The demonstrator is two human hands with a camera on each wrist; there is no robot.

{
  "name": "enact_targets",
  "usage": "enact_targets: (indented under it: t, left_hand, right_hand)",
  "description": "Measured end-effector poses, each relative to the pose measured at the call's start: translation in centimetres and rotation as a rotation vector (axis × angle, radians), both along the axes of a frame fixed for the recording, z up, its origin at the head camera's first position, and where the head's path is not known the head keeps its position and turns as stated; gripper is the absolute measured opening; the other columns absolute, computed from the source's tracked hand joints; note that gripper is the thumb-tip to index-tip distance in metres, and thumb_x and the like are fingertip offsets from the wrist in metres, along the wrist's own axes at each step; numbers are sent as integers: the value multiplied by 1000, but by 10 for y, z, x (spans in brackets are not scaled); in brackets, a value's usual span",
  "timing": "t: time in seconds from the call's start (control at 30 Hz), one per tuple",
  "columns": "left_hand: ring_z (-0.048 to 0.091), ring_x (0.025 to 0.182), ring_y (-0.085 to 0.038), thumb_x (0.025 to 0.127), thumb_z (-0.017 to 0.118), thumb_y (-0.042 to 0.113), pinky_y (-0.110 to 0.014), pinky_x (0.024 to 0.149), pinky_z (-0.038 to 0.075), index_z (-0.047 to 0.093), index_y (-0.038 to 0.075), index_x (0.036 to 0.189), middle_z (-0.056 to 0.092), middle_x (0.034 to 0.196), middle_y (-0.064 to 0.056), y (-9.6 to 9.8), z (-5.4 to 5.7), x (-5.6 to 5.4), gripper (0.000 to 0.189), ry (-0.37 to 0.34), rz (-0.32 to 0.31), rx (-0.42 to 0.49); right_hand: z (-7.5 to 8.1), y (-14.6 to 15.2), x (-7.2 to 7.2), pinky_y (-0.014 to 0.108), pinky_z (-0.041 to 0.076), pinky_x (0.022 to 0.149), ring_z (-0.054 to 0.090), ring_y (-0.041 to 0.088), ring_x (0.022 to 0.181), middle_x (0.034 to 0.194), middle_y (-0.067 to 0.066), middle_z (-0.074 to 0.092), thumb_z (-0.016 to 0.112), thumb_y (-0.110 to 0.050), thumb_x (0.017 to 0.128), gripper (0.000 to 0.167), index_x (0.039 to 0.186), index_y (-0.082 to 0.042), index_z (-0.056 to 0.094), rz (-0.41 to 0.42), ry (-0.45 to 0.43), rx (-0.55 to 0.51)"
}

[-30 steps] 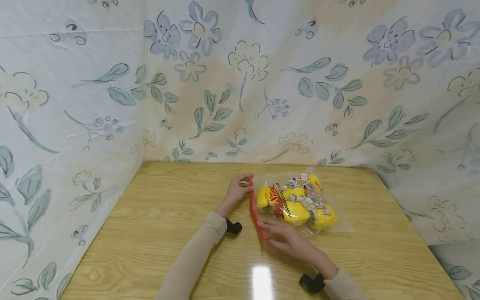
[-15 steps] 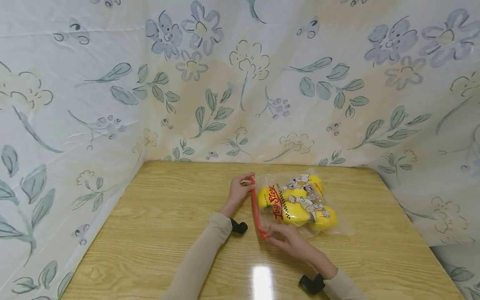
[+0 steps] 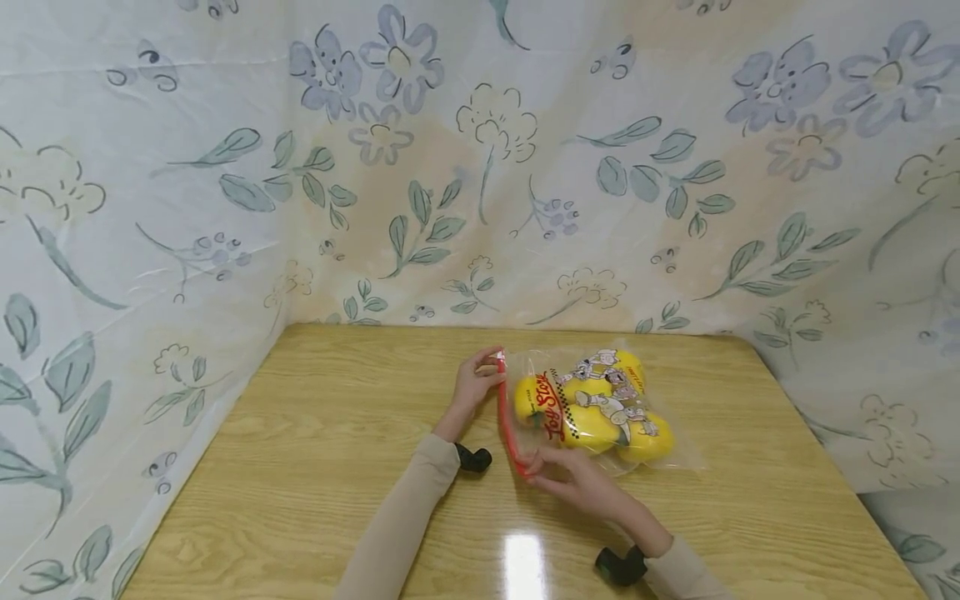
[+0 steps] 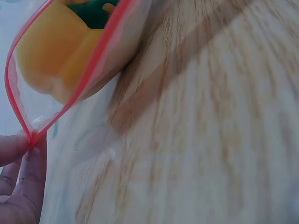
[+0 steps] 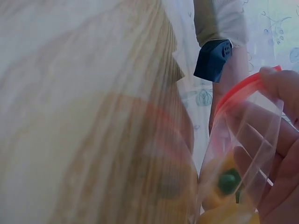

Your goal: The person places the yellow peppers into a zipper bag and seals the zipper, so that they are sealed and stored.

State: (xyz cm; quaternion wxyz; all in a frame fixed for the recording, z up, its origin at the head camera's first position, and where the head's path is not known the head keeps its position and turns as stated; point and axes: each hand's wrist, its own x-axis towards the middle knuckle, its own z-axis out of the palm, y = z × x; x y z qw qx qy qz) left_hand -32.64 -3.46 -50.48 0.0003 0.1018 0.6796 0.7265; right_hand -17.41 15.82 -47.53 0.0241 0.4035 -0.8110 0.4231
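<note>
Zip bag [image 3: 592,408] of yellow peppers, on table [image 3: 315,467] | left hand [image 3: 474,385] pinching far seal end | right hand [image 3: 573,477] pinching near end | advice: keep red strip [image 3: 507,417] taut, tracks aligned.

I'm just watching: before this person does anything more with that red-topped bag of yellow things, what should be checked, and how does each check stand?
1. Left hand pinches the far end of the red zip strip: ok, the left wrist view shows fingertips on the strip's corner.
2. Right hand holds the strip's near end: ok.
3. Bag mouth sealed: not ok, the left wrist view shows the strip's two sides parted.
4. Yellow peppers sit fully inside the clear printed bag: ok.
5. Bag rests on the wooden table, away from its edges: ok.
6. Whether air is trapped inside: cannot tell.
</note>
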Motion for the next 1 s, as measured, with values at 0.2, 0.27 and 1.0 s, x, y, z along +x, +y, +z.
enact_targets:
  t: [0.2, 0.27, 1.0]
  left_hand:
    - [66, 81, -26, 78, 72, 1, -33, 67, 56, 61, 10, 122, 62, 100, -16, -1, -26, -13, 47, 95, 23, 10]
    - [66, 82, -27, 79, 71, 3, -32, 70, 56, 61, 9, 122, 63, 102, -17, -2, -29, -15, 44, 104, 20, 10]
    - [63, 65, -8, 88, 63, 9, -21, 59, 54, 56, -1, 120, 63, 86, -4, -1, -32, -36, 35, -139, 54, 163]
  right_hand:
    - [-25, 0, -11, 34, 51, 87, 65, 24, 98, 108, 9, 68, 68, -8, 82, 10, 90, -13, 64, -61, -8, 24]
    - [-35, 0, -15, 35, 51, 89, 64, 21, 100, 110, 5, 67, 67, -14, 84, 8, 91, -18, 64, -78, -23, 20]
    - [-33, -13, -19, 31, 52, 87, 65, 20, 98, 106, 7, 69, 68, -14, 83, 8, 91, -15, 65, -59, 64, -31]
